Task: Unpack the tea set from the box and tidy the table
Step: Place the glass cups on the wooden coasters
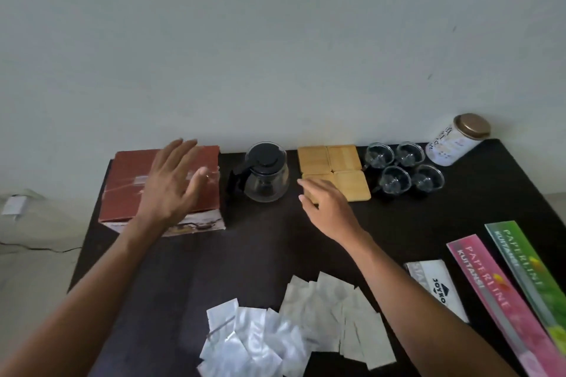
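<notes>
Red box [131,184]; tan coasters [333,173]; pink [496,300] and green booklets [530,266]

box [131,184] left, teapot [267,173] beside it, coasters [333,171] then cups [402,168] right

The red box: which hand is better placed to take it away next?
Probably the left hand: it hovers open over the red box, while the right hand is beyond the teapot.
</notes>
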